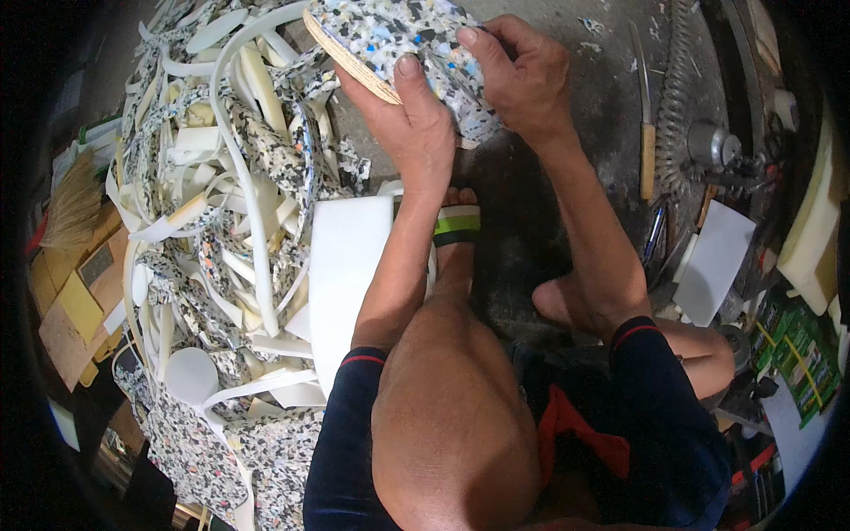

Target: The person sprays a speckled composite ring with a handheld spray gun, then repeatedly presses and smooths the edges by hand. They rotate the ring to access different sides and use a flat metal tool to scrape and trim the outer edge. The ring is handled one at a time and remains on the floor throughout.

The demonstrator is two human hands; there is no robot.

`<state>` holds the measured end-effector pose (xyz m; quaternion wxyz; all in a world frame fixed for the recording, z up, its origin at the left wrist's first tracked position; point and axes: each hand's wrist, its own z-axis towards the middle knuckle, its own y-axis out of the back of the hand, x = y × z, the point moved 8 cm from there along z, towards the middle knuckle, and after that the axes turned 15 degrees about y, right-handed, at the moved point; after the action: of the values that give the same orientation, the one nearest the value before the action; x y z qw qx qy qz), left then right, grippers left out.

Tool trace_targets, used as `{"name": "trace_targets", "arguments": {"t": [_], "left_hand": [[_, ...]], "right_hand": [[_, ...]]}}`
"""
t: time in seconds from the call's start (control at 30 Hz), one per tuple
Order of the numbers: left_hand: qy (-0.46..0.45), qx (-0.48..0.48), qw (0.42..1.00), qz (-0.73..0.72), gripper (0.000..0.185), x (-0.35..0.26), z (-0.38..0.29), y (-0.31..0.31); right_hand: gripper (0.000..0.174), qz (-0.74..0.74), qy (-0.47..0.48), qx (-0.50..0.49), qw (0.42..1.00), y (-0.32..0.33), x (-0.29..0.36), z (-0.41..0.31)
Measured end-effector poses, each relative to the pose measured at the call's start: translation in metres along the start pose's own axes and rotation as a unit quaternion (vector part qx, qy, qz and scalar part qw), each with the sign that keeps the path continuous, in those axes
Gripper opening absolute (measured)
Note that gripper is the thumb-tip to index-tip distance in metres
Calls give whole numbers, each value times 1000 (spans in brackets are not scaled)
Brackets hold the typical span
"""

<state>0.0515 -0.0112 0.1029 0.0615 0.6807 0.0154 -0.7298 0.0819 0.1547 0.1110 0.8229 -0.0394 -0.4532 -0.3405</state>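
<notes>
Both hands are at the top middle, around a thick piece of speckled rebonded foam (412, 46) with a pale ribbed layer along its left edge. My left hand (418, 126) grips its lower left side, thumb on top and fingers underneath. My right hand (524, 79) holds its right edge, the thumb on the speckled face and the fingers curled. The top of the piece runs out of view. Below my left forearm lies a white foam block (345, 285). A knife with a wooden handle (647, 159) lies on the floor to the right of my right hand.
A large heap of white and speckled foam offcuts (252, 199) fills the left side. A straw broom (73, 202) lies at the far left. On the right are a coiled air hose (674, 99), a metal spray-gun-like tool (714, 146), a white sheet (715, 262) and green packets (800, 358).
</notes>
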Motion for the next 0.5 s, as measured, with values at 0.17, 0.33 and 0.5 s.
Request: {"name": "trace_targets", "arguments": {"t": [0.17, 0.33, 0.5], "left_hand": [[39, 31, 999, -6, 78, -3, 0, -5], [52, 37, 998, -10, 84, -3, -2, -5], [36, 48, 997, 45, 78, -3, 1, -7]], "right_hand": [[37, -15, -6, 32, 999, 0, -1, 0], [34, -2, 59, 32, 998, 1, 8, 1], [28, -47, 157, 34, 986, 1, 29, -5]]}}
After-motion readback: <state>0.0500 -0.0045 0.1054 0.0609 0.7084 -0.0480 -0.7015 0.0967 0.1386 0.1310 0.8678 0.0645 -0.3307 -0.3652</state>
